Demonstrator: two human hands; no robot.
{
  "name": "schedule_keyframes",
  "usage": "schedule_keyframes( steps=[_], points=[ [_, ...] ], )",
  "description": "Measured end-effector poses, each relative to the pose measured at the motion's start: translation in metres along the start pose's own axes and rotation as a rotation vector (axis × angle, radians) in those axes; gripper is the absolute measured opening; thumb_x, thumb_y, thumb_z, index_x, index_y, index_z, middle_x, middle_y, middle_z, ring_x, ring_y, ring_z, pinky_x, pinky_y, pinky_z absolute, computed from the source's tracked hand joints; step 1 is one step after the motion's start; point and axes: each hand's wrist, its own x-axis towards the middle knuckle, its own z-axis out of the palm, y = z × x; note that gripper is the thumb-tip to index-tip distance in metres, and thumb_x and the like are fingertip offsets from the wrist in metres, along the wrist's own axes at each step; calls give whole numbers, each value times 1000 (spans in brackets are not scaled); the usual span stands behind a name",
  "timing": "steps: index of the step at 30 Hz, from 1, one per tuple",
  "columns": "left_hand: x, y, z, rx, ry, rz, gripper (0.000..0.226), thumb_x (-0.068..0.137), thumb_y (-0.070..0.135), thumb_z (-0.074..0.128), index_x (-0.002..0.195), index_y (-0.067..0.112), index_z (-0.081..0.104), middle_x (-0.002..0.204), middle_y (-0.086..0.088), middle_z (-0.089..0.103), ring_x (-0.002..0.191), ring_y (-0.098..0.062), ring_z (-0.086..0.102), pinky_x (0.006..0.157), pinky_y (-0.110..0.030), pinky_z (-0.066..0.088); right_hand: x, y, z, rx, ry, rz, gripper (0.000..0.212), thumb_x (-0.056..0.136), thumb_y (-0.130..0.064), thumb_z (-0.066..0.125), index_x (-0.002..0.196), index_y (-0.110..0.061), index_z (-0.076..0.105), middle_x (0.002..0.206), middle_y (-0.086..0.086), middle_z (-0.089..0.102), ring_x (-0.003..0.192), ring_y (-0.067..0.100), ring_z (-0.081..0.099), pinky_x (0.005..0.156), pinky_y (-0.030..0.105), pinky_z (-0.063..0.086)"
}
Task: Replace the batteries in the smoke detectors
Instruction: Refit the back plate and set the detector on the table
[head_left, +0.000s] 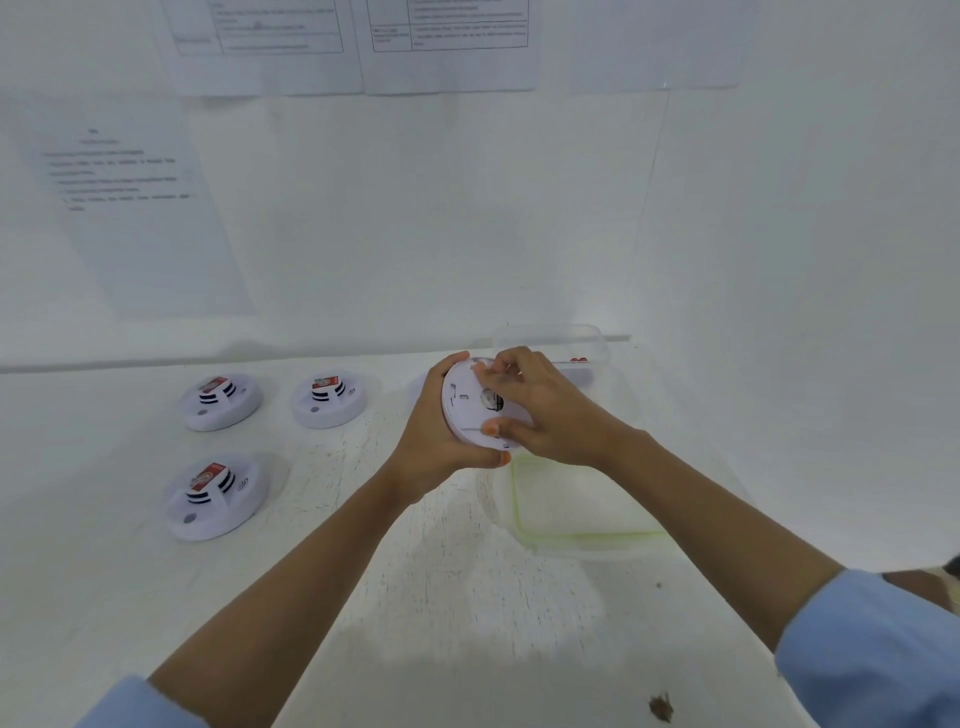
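Note:
I hold a round white smoke detector (466, 404) above the table, tilted with its back plate facing me. My left hand (435, 441) grips its left rim from behind, thumb on top and fingers curled under. My right hand (540, 405) has its fingertips and thumb curled on the back plate. Three more white smoke detectors stand face up on the left, each with a red-and-white battery on top: one at the back left (221, 400), one at the back middle (329, 397), one nearer me (215, 499). Whether a battery sits inside the held detector is hidden.
A clear plastic box (550, 338) with small red-tipped items stands at the back right, behind my hands. Its green-rimmed lid (582, 514) lies flat on the white table under my right wrist. Printed sheets (130, 208) hang on the white walls. A brown scrap (661, 706) lies near the front edge.

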Motion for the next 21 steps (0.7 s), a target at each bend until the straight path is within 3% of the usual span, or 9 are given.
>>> schedule_keyframes(
  steps=[5, 10, 12, 14, 15, 17, 19, 21],
  points=[
    [0, -2, -1, -25, 19, -2, 98, 44, 5, 84, 126, 25, 36, 122, 7, 50, 106, 1, 55, 78, -25, 55, 3, -1, 7, 9, 17, -4, 59, 89, -32, 58, 140, -9, 38, 127, 14, 37, 115, 27, 36, 100, 27, 29],
    [2, -3, -7, 62, 14, 34, 102, 44, 7, 85, 132, 18, 34, 123, 9, 50, 109, -2, 54, 81, -22, 53, 5, -3, 5, 183, 13, 48, 60, 87, -31, 61, 140, -15, 39, 129, 5, 37, 122, 19, 34, 105, 29, 31],
    [1, 2, -8, 141, 12, 60, 98, 44, 13, 86, 128, 31, 37, 119, 20, 52, 107, 2, 54, 82, -17, 50, 3, -6, 7, 245, 39, 104, 56, 88, -35, 59, 139, -19, 41, 131, 1, 38, 125, 17, 31, 107, 31, 29],
    [0, 7, -9, 264, 16, 91, 84, 45, 14, 85, 110, 48, 44, 104, 28, 54, 97, 11, 53, 79, -8, 47, 0, -14, 10, 359, 66, 189, 52, 90, -38, 54, 138, -22, 42, 130, -2, 41, 124, 16, 33, 104, 30, 30],
    [-2, 9, -9, 336, 26, 121, 76, 47, 15, 83, 106, 46, 46, 100, 26, 51, 94, 12, 51, 77, -4, 44, -1, -20, 11, 476, 74, 236, 49, 91, -37, 52, 137, -22, 42, 129, -3, 42, 123, 15, 37, 102, 28, 32],
    [-8, 11, -7, 517, 51, 162, 84, 51, 19, 84, 125, 32, 45, 109, 14, 47, 100, 4, 45, 78, -3, 40, -4, -32, 17, 756, 98, 306, 47, 91, -33, 53, 136, -23, 41, 129, -5, 44, 119, 11, 45, 99, 25, 38],
    [-14, 9, -7, 701, 95, 217, 100, 54, 17, 85, 139, 10, 33, 119, -2, 47, 105, -11, 43, 80, -19, 48, -6, -41, 27, 927, 137, 343, 50, 88, -29, 59, 135, -24, 42, 131, -6, 49, 117, 10, 50, 94, 27, 47],
    [-19, 9, -9, 786, 117, 239, 104, 56, 15, 85, 142, 7, 27, 118, -10, 49, 101, -18, 47, 79, -30, 48, -4, -45, 38, 1064, 177, 375, 52, 83, -20, 67, 131, -21, 46, 125, 0, 56, 114, 16, 56, 83, 26, 55]
  ],
)
